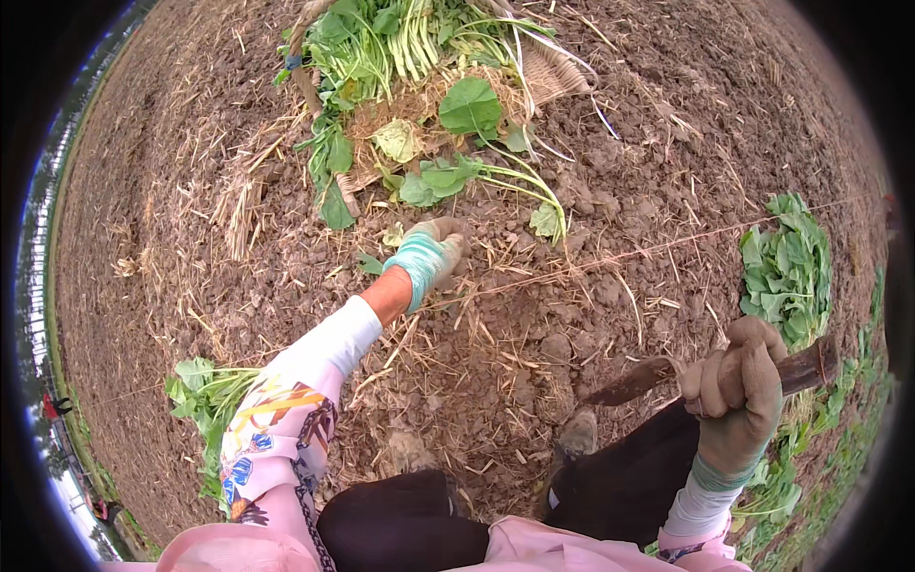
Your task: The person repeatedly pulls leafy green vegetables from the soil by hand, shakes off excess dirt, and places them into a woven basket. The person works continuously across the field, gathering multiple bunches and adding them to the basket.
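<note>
My right hand (740,393), in a soiled knit glove, grips the thick wooden handle (809,366) of a short digging tool. Its dark, soil-caked blade (632,382) points left, above my boot (577,432). Over the tilled soil in front of me is my left hand (430,259), in a teal and white glove. Its fingers curl downward, and whatever may be between them is hidden. A thin reddish string (607,263) runs along the ground close by this hand. Just beyond lie leafy seedlings (493,175) with long pale stems.
A woven basket (554,71) with a rope-like handle (304,68) holds bundled leafy seedlings (372,43) ahead. Another bundle (786,272) lies at right, and loose plants (207,400) lie at left. Straw (246,214) litters the soil. A row of green plants (851,422) runs along the right edge.
</note>
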Tool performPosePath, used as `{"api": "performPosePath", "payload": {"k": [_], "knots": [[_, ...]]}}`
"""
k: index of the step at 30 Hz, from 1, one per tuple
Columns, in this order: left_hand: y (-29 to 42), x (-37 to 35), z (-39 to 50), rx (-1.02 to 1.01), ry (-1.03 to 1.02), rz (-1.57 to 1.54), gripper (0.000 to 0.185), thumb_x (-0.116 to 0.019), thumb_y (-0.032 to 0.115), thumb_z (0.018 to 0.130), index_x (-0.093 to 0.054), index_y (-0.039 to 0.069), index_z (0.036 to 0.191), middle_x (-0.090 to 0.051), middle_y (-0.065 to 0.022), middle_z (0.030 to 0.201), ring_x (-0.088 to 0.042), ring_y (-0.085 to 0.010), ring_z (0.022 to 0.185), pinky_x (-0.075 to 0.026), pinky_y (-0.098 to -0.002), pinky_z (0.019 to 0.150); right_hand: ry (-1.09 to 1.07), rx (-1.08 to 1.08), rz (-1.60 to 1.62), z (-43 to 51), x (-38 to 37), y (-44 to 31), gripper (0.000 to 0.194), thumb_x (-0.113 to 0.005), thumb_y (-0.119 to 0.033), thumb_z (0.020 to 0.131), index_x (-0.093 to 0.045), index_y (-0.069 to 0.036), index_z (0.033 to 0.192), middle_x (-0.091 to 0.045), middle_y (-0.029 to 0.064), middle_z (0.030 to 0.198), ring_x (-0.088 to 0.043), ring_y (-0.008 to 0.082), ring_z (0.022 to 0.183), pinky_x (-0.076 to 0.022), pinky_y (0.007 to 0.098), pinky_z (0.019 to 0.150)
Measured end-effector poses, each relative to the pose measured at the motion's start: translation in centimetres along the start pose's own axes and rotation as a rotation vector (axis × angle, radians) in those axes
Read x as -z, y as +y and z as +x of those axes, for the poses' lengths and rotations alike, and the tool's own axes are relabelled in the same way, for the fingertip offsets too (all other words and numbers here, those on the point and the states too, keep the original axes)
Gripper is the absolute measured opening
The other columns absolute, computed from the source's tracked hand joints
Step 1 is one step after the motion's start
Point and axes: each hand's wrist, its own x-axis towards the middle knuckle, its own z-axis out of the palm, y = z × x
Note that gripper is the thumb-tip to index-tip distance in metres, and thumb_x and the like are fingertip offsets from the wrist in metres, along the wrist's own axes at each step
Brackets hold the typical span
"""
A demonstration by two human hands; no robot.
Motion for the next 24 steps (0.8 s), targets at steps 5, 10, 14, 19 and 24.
{"api": "performPosePath", "payload": {"k": [5,10,14,19,24], "knots": [[6.6,-10.1,5.4,-0.23,0.202,0.635,0.046,-0.05,0.044,0.084,-0.066,0.003,0.095,-0.065,-0.0182,0.093,-0.063,-0.032,0.087,-0.049,-0.0398,0.076,0.135,0.081,-0.118,-1.3,0.4,-0.8,0.022,-0.053,-0.016,0.088,-0.052,0.005,0.097,-0.033,-0.0024,0.048,-0.034,0.0071,0.038,-0.0426,0.0274,0.046],[8.7,-16.1,8.7,-0.1,0.167,0.888,0.038,-0.055,0.039,0.081,-0.067,0.005,0.095,-0.066,-0.0148,0.093,-0.064,-0.0305,0.087,-0.051,-0.0415,0.074,0.139,-0.031,-0.142,-0.1,0.3,0.0,0.014,-0.054,-0.008,0.084,-0.053,0.003,0.093,-0.044,0.0004,0.06,-0.04,0.0071,0.041,-0.0468,0.027,0.049],[7.0,-13.6,7.5,-0.304,0.03,0.908,0.031,-0.057,0.025,0.078,-0.065,0.003,0.097,-0.065,-0.017,0.1,-0.063,-0.0336,0.085,-0.051,-0.04,0.072,0.07,-0.182,-0.112,2.0,0.0,1.1,0.01,-0.054,-0.007,0.084,-0.056,0.001,0.089,-0.048,0.0006,0.063,-0.042,0.0047,0.044,-0.0463,0.0241,0.049],[4.6,-7.0,-0.5,0.171,-0.404,0.397,0.02,-0.061,0.02,0.076,-0.064,0.003,0.085,-0.056,-0.002,0.064,-0.047,-0.0107,0.048,-0.037,-0.0263,0.043,-0.084,-0.269,-0.015,4.4,-1.4,2.9,0.013,-0.056,-0.013,0.084,-0.056,-0.001,0.087,-0.044,-0.0024,0.054,-0.039,0.0049,0.041,-0.0454,0.0239,0.047],[9.0,0.6,-7.1,0.212,-0.332,0.181,0.011,-0.059,0.015,0.078,-0.062,0.006,0.085,-0.052,0.0033,0.059,-0.042,-0.005,0.045,-0.031,-0.0212,0.04,-0.091,-0.373,0.07,5.8,-3.6,5.4,0.008,-0.056,-0.013,0.084,-0.056,-0.006,0.078,-0.043,-0.0057,0.053,-0.039,0.0043,0.039,-0.0403,0.021,0.042]]}}
